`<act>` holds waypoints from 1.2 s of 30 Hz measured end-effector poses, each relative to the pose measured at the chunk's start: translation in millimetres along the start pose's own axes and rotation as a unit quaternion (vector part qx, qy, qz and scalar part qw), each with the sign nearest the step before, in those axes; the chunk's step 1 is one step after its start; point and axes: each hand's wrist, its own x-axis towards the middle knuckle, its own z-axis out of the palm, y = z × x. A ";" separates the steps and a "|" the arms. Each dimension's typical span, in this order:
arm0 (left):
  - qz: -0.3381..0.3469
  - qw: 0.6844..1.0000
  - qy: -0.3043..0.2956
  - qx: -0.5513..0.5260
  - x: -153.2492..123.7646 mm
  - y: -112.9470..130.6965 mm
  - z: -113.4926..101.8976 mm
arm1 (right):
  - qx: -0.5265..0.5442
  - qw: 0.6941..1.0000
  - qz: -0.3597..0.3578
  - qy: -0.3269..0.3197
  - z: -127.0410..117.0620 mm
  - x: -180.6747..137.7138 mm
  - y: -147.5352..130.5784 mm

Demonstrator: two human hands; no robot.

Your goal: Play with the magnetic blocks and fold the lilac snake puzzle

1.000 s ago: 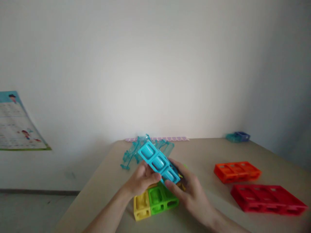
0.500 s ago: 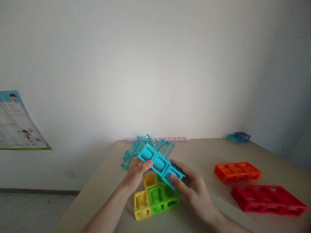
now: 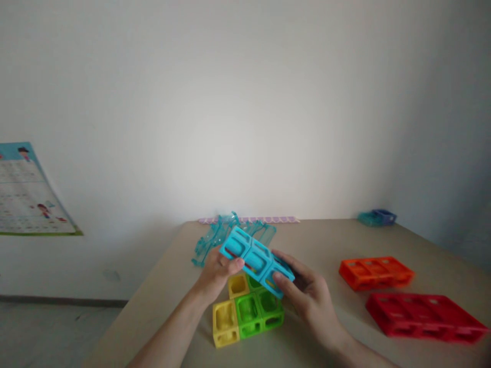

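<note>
A light-blue plastic block piece [image 3: 256, 259] with a row of hollow square cells is held tilted above the table, its left end higher. My left hand [image 3: 219, 270] grips its left end, thumb on the near face. Around the right end closes my right hand [image 3: 303, 286], with the thumb pressed on the last cell and the fingers behind. Under the piece lie joined yellow blocks [image 3: 225, 318] and green blocks [image 3: 251, 312], partly covered by it. Behind it are clear teal plastic parts [image 3: 215, 236].
On the right of the table [image 3: 318, 245] lie an orange block row [image 3: 376, 272] and a red block row [image 3: 425, 317]. Blue and teal pieces [image 3: 378, 217] sit at the far right corner. A purple patterned strip [image 3: 276, 220] runs along the wall.
The light-blue piece has turned a little in my hands, so more of its upper side shows. Both hands have shifted slightly to the right and keep their grip.
</note>
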 end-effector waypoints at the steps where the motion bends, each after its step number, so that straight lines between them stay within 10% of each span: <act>1: 0.005 1.000 -0.004 -0.013 0.2 1.2 1.2 | -0.017 1.000 -0.018 0.002 -1.6 0.7 -0.3; 11: 0.066 0.981 -0.039 0.179 -9.0 18.3 -3.5 | -0.157 0.970 -0.180 -0.040 -19.2 4.7 -2.7; 26: 0.096 0.971 -0.105 0.191 -8.8 16.8 -1.8 | -0.271 0.943 -0.174 -0.083 -29.2 7.6 -13.7; 36: 0.077 0.991 0.010 0.105 -2.1 2.9 -4.3 | -0.550 0.833 -0.024 -0.059 -220.6 96.1 -34.1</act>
